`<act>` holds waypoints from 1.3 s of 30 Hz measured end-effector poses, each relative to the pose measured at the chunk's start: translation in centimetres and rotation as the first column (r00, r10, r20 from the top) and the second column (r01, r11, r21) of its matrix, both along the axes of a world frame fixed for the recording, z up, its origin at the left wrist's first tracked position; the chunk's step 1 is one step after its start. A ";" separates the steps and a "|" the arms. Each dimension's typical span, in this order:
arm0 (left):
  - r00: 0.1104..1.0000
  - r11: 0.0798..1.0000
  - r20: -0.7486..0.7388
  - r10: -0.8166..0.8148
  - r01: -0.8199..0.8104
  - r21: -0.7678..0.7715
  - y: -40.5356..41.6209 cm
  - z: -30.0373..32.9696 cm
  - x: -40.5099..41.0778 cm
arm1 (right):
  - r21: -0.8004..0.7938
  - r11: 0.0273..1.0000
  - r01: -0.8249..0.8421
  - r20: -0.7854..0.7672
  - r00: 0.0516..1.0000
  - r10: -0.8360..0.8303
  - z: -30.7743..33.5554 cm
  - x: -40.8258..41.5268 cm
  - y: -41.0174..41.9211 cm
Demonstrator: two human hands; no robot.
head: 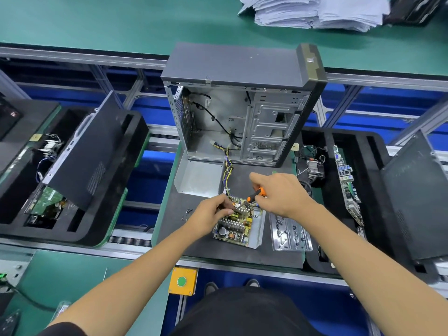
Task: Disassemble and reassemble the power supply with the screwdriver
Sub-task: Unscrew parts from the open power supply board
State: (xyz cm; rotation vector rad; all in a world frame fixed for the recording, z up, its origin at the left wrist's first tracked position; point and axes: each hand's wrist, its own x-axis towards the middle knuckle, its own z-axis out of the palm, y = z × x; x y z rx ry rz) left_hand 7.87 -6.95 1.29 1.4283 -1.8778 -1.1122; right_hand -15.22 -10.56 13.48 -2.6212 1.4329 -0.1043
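Observation:
The opened power supply (236,226) lies on the black mat, its circuit board bare in the metal base. Its grey metal cover (197,177) lies just behind it, and its wire bundle (228,169) runs back into the open computer case (242,105). My right hand (281,192) grips an orange and black screwdriver (255,194), tip down at the board's far edge. My left hand (211,210) pinches the board's far left corner, beside the heat sinks. Small dark screws (188,212) lie on the mat left of my left hand.
A silver metal plate (289,232) lies right of the power supply. Black foam trays hold computer parts on the left (72,166) and right (351,190). A yellow box with a green button (182,281) sits at the bench front. A paper stack (315,10) lies far behind.

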 end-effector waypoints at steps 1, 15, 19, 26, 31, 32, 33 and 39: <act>1.000 1.000 -0.001 -0.005 0.005 0.008 0.1 0.0 -0.2 | 0.003 1.000 -0.003 -0.002 1.000 0.003 0.0 -0.1 0.1; 1.000 1.000 0.008 0.000 -0.001 0.022 1.4 -0.5 -1.9 | -0.007 1.000 -0.027 0.006 1.000 0.027 0.1 -0.8 0.9; 1.000 1.000 0.011 0.009 -0.009 0.026 1.4 -0.5 -2.1 | -0.039 0.998 -0.044 0.037 0.998 0.045 0.3 -1.1 1.0; 1.000 1.000 0.001 -0.002 0.002 0.025 1.5 -0.7 -2.2 | -0.027 0.999 -0.046 0.036 0.998 0.047 0.1 -1.3 1.0; 1.000 1.000 -0.009 0.004 -0.004 0.026 1.5 -0.9 -2.1 | -0.033 0.998 -0.053 0.047 0.997 0.055 0.3 -1.5 1.1; 1.000 1.000 -0.011 0.004 -0.004 0.026 1.5 -0.9 -2.1 | -0.032 0.998 -0.054 0.043 0.998 0.055 0.4 -1.5 1.1; 1.000 1.000 -0.018 0.004 -0.004 0.027 1.6 -1.0 -2.1 | -0.030 0.998 -0.055 0.038 0.998 0.056 0.4 -1.4 1.1; 0.998 0.999 -0.056 0.010 -0.007 0.040 1.7 -1.0 -2.1 | -0.038 0.996 -0.076 0.012 0.997 0.077 0.6 -1.5 1.1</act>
